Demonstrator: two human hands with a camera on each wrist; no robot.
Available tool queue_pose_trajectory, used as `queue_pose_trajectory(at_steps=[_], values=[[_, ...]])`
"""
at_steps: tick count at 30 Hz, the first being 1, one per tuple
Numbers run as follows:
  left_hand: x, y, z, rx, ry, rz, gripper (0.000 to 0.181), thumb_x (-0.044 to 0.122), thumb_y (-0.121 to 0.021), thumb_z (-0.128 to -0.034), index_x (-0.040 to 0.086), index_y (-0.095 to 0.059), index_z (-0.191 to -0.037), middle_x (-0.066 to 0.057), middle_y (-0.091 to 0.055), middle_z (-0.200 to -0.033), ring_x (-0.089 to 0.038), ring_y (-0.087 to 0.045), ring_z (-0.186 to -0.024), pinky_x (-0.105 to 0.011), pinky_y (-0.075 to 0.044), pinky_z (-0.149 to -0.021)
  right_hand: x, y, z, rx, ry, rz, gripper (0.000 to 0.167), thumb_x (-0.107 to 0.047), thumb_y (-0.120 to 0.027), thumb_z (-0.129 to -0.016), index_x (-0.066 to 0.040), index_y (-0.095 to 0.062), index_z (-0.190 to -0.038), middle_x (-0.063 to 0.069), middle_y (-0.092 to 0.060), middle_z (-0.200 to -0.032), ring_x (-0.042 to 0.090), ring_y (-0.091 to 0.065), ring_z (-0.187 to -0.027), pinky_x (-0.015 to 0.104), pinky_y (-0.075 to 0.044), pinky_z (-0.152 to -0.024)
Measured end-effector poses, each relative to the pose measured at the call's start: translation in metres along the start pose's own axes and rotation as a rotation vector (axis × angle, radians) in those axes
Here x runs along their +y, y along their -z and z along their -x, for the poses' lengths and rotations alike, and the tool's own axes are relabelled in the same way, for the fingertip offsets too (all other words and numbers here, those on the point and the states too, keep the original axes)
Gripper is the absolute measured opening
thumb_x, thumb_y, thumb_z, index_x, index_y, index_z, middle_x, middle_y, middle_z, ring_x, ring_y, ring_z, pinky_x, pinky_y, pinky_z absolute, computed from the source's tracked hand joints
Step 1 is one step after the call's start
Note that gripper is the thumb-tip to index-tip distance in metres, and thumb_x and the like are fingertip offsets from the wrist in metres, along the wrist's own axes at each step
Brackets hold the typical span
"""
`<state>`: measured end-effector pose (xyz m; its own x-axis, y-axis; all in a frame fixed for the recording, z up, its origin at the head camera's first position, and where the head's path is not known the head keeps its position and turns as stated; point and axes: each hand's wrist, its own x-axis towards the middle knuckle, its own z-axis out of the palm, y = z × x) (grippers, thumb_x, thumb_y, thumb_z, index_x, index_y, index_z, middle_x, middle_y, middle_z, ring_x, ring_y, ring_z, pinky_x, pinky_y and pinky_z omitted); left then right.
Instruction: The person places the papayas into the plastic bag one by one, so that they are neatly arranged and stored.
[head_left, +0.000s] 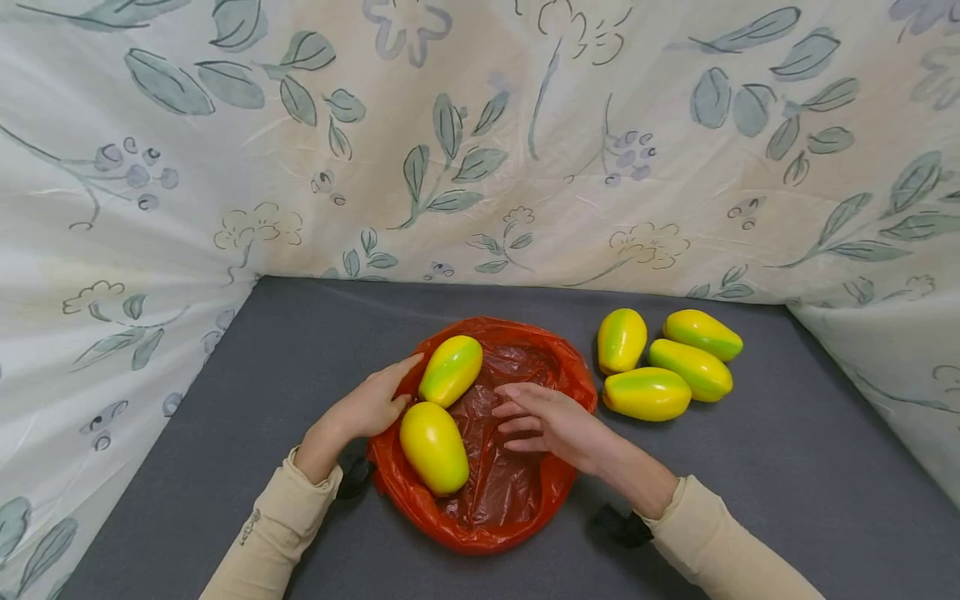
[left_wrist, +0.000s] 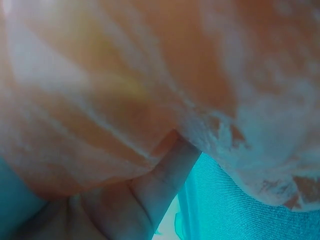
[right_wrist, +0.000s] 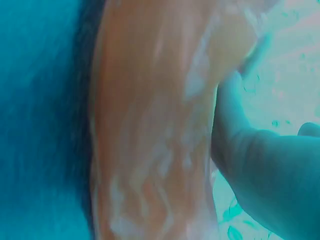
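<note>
A round container lined with a red plastic bag [head_left: 510, 500] stands on the dark table. Two yellow-green fruits lie in its left half, an upper one [head_left: 451, 371] and a larger lower one [head_left: 434, 448]. My left hand [head_left: 367, 404] touches the bag's left rim beside them, its fingers partly hidden behind the rim. Over the right half of the container my right hand [head_left: 551, 423] hovers, fingers spread and slightly bent, holding nothing. Blurred red plastic [left_wrist: 125, 125] fills much of the left wrist view above the fingers; in the right wrist view the bag's side [right_wrist: 150, 130] stands beside my hand [right_wrist: 265, 165].
Several more yellow-green fruits, one of them [head_left: 647, 394] nearest the bag, lie in a group on the grey table [head_left: 322, 325] to the right of the container. A floral cloth [head_left: 465, 167] hangs behind the table and along both sides.
</note>
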<state>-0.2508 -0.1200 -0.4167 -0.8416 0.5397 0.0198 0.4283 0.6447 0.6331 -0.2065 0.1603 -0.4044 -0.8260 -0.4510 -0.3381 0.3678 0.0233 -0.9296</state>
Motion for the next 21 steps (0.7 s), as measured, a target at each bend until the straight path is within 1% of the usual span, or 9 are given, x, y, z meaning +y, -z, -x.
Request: queue_pose_trajectory(at_steps=[8, 12, 14, 19, 21], values=[[0.0, 0.0, 0.0, -0.005, 0.01, 0.01, 0.059, -0.007, -0.053, -0.0908, -0.008, -0.028, -0.145, -0.028, -0.037, -0.143, -0.041, -0.038, -0.128, -0.054, -0.032, -0.103, -0.004, 0.026, 0.013, 0.02, 0.045, -0.074, 0.061, -0.037, -0.047, -0.1, 0.003, -0.031, -0.144, 0.016, -0.053, -0.122, 0.036, -0.05, -0.116, 0.043, -0.047, -0.093], [-0.002, -0.001, 0.0, -0.008, 0.014, 0.006, 0.06, -0.007, -0.053, -0.0907, -0.008, -0.028, -0.145, -0.028, -0.037, -0.142, -0.041, -0.038, -0.128, -0.055, -0.032, -0.103, -0.004, 0.039, 0.021, 0.025, 0.051, -0.088, 0.06, -0.037, -0.043, -0.101, 0.002, -0.03, -0.144, 0.015, -0.053, -0.122, 0.034, -0.051, -0.115, 0.043, -0.046, -0.094], [-0.002, -0.001, 0.001, -0.008, 0.015, 0.002, 0.06, -0.007, -0.053, -0.0905, -0.008, -0.028, -0.145, -0.028, -0.037, -0.142, -0.042, -0.038, -0.128, -0.055, -0.032, -0.103, -0.004, 0.045, 0.026, 0.035, 0.049, -0.09, 0.057, -0.037, -0.043, -0.102, 0.001, -0.032, -0.143, 0.014, -0.054, -0.121, 0.033, -0.052, -0.115, 0.043, -0.047, -0.093], [-0.002, -0.001, 0.0, -0.003, 0.015, 0.004, 0.061, -0.007, -0.054, -0.0903, -0.008, -0.028, -0.145, -0.028, -0.037, -0.142, -0.042, -0.039, -0.128, -0.055, -0.032, -0.103, -0.009, 0.056, 0.037, 0.067, 0.043, -0.096, 0.058, -0.037, -0.041, -0.102, 0.001, -0.029, -0.144, 0.011, -0.056, -0.119, 0.032, -0.054, -0.112, 0.041, -0.047, -0.093], [-0.002, -0.001, 0.0, -0.003, 0.014, 0.005, 0.061, -0.007, -0.054, -0.0903, -0.008, -0.028, -0.145, -0.028, -0.037, -0.142, -0.041, -0.039, -0.128, -0.055, -0.032, -0.103, -0.01, 0.06, 0.041, 0.076, 0.051, -0.111, 0.059, -0.036, -0.04, -0.102, 0.002, -0.026, -0.145, 0.01, -0.056, -0.118, 0.028, -0.055, -0.11, 0.04, -0.047, -0.093]])
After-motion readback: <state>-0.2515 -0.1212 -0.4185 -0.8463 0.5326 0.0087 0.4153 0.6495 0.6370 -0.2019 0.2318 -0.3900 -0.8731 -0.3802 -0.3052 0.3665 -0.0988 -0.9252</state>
